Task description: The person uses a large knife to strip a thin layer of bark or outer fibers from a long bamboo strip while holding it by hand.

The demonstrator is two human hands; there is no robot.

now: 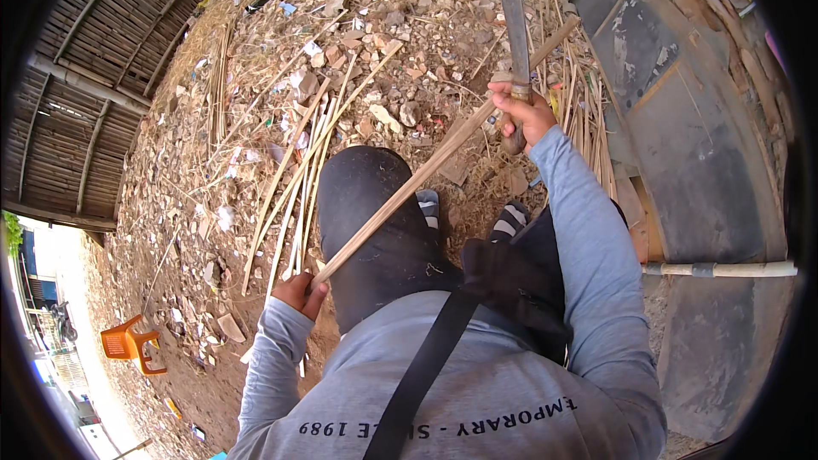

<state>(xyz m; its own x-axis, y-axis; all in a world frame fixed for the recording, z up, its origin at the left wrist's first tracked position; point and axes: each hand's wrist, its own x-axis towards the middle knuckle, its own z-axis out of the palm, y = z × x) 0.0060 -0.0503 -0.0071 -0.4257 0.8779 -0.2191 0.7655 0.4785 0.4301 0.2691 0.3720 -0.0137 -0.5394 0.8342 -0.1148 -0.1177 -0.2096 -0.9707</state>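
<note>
A long split bamboo strip runs slantwise across my lap, from lower left to upper right. My left hand is closed round its lower end, beside my left thigh. Farther off, my right hand grips a machete by its wooden handle, blade pointing away from me. Just there the bamboo strip passes close against the fingers of that hand and the base of the blade; whether the fingers also pinch it I cannot tell. Several pale bamboo strips lie on the ground left of my knee.
More thin strips lie in a pile at the right, beside large dark panels and a light pole. Rubble and stones cover the ground. An orange plastic chair stands at the left, below a slatted bamboo structure.
</note>
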